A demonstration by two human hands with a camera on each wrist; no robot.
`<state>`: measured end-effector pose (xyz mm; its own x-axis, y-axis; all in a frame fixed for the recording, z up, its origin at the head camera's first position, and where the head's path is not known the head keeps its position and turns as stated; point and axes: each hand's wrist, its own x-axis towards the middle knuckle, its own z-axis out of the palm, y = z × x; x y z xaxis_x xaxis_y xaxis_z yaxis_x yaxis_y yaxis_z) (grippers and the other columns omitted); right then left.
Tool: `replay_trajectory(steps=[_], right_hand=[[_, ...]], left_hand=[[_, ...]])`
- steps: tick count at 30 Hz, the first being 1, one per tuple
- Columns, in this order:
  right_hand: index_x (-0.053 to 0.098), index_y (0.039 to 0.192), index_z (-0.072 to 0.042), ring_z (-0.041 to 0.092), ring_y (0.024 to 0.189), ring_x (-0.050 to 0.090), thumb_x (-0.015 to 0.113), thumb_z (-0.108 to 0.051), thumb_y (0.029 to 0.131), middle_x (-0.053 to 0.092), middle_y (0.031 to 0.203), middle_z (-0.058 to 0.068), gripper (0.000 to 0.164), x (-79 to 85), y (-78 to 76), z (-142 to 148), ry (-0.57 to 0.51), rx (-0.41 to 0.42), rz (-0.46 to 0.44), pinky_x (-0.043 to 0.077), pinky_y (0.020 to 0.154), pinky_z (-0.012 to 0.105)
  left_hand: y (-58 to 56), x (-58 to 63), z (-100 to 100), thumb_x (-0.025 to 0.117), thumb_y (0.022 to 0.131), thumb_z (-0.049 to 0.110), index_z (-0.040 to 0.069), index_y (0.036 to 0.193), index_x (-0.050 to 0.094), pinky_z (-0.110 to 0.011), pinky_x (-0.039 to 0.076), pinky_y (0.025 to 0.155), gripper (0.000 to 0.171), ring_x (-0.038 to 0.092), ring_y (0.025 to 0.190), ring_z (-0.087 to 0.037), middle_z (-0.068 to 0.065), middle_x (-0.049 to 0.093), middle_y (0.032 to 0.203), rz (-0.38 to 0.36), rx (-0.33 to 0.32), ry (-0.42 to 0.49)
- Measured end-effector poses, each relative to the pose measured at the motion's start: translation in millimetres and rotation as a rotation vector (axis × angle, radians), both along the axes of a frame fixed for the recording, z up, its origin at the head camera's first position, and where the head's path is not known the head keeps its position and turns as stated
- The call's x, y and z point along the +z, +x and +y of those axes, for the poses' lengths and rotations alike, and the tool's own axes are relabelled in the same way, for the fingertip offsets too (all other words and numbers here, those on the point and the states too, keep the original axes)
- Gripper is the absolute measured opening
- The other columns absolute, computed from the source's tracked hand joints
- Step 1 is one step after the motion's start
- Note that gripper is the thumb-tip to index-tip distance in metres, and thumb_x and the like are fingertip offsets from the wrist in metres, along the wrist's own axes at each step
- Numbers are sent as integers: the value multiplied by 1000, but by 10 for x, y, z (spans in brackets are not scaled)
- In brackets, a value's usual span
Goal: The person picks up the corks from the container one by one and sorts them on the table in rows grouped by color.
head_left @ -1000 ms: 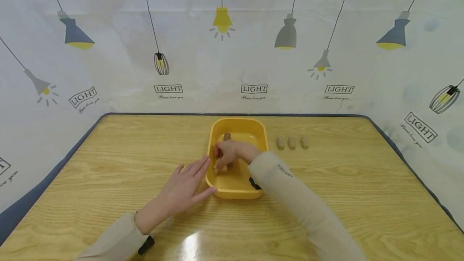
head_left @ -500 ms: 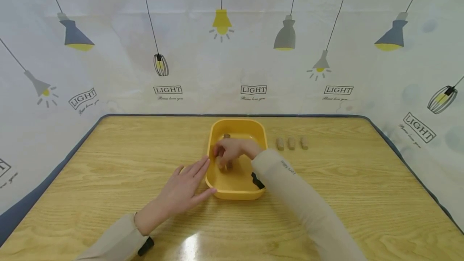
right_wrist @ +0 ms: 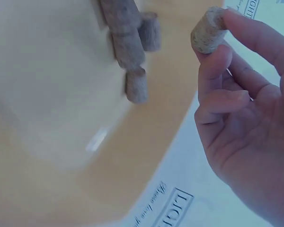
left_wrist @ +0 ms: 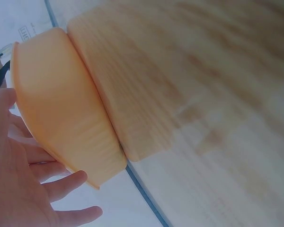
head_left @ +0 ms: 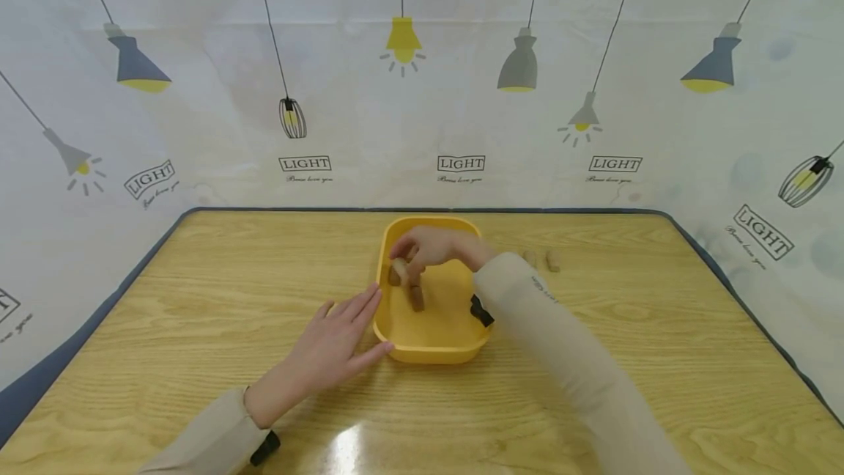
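A yellow rectangular basin (head_left: 431,355) stands on the wooden table. My right hand (head_left: 431,246) is over its left part, pinching a cork (right_wrist: 207,32) between thumb and fingertips, and the speckled side of the cork shows in the right wrist view. Below it, several brown corks (right_wrist: 128,47) lie close together on the basin's floor, partly covered by my hand in the head view. With fingers outstretched, my left hand (head_left: 330,349) rests against the left wall and near corner of the basin (left_wrist: 61,104).
Two corks, one of them this cork (head_left: 552,262), stand on the table to the right of the basin, partly behind the right sleeve (head_left: 527,299). Black straps sit at both wrists. A lamp-patterned sheet (head_left: 369,79) walls in the table's back and sides.
My right hand has risen from the basin's floor and moved away toward the far side, bringing a cork up. The left hand stays where it was. The sleeve now covers one table cork.
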<state>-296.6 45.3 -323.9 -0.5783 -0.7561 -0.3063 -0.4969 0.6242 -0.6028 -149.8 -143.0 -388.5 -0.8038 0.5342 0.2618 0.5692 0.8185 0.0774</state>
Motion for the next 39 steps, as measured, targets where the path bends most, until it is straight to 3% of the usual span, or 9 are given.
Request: replay_trajectory(steps=[7, 16, 28, 35, 39], right_hand=[[54, 119, -3, 16, 93, 49, 61, -10, 80, 54, 111, 4, 40, 162, 49, 166, -27, 2, 75, 44, 73, 24], [54, 119, -1, 19, 92, 50, 59, -11, 82, 54, 112, 5, 38, 183, 106, 454, -110, 46, 125, 43, 75, 28], [53, 120, -6, 18, 80, 50, 58, -16, 84, 52, 113, 6, 38, 180, 171, 927, -110, -53, 159, 42, 71, 31], [52, 121, -5, 18, 61, 52, 62, -17, 83, 57, 97, 6, 41, 148, 209, 1217, -139, -140, 97, 45, 49, 34], [50, 122, -2, 18, 62, 53, 62, -14, 82, 57, 100, 8, 43, 71, 183, 1402, -159, -151, 112, 46, 51, 32]], left_hand=[[3, 15, 2, 36, 87, 58, 3, 136, 33, -52, 30, 90, 74, 40, 116, -26, -8, 29, 140, -3, 5, -5], [5, 13, 3, 32, 86, 60, 3, 137, 32, -52, 29, 91, 76, 38, 118, -26, -8, 27, 141, -25, 9, -14], [6, 0, 0, 34, 86, 59, 3, 137, 31, -51, 30, 91, 76, 37, 119, -26, -8, 27, 141, -2, 9, -14], [7, -7, -1, 36, 86, 59, 2, 136, 32, -52, 30, 91, 75, 38, 118, -26, -9, 28, 140, 3, 3, 1], [4, -11, -3, 36, 86, 58, 2, 136, 32, -52, 30, 91, 75, 38, 118, -26, -9, 28, 140, 3, 3, 5]])
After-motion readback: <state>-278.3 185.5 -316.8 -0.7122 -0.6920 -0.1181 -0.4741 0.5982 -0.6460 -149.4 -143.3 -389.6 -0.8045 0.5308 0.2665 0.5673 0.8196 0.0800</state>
